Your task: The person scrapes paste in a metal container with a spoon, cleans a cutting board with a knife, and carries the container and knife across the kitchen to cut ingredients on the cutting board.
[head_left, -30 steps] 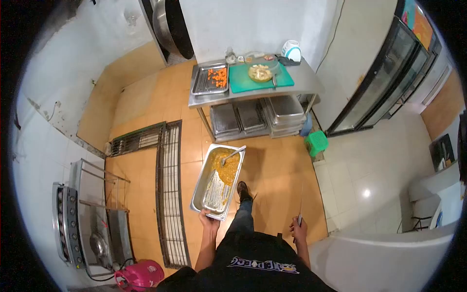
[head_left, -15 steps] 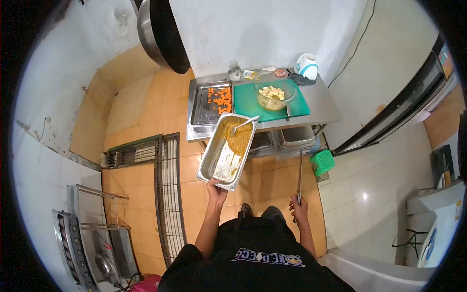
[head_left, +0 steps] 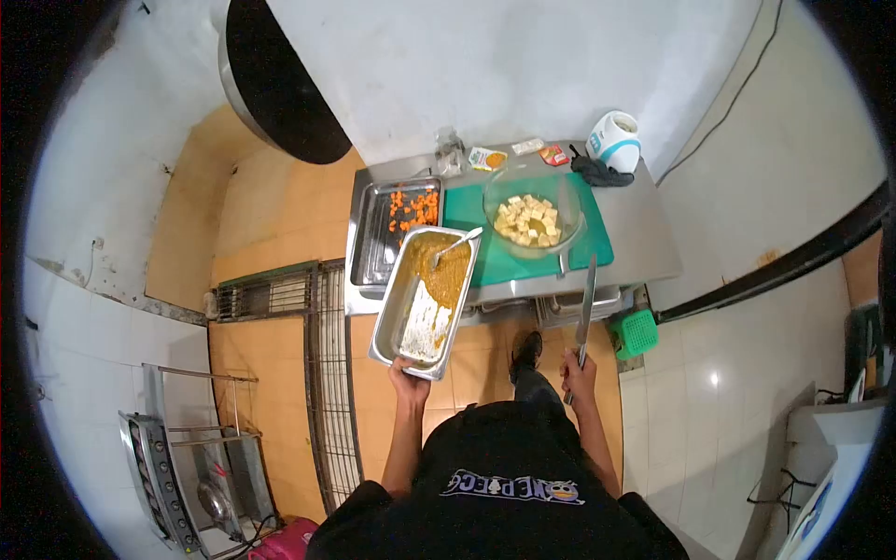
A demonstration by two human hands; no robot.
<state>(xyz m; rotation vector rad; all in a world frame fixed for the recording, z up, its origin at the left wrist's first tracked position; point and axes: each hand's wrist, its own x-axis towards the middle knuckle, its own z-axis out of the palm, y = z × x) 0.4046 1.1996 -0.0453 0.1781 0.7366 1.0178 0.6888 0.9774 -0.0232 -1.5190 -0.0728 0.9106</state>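
Note:
My left hand (head_left: 408, 382) grips the near end of a deep steel food pan (head_left: 385, 327), held in the air before the table. Inside lies brownish-yellow paste (head_left: 439, 280), thick at the far end and smeared thin nearer me, with a spoon (head_left: 457, 246) resting in it. In my right hand (head_left: 579, 375) is a long knife (head_left: 588, 303), its blade pointing away from me. Beyond the blade, a clear glass bowl (head_left: 495, 187) of pale cubes (head_left: 527, 222) sits on a green cutting board (head_left: 590, 245). A utensil's handle (head_left: 564, 263) shows at the bowl's near side.
A steel tray (head_left: 371, 238) of orange diced pieces (head_left: 415, 210) sits on the steel table (head_left: 644, 247), left of the board. Behind are a jar (head_left: 450, 154), packets (head_left: 487, 159), a dark cloth (head_left: 599, 173) and a white appliance (head_left: 614, 140). A green basket (head_left: 635, 333) stands below right.
The table and its contents appear closer, and one foot is farther forward. The food pan now overlaps the near edge of the steel tray. Both hands keep their holds.

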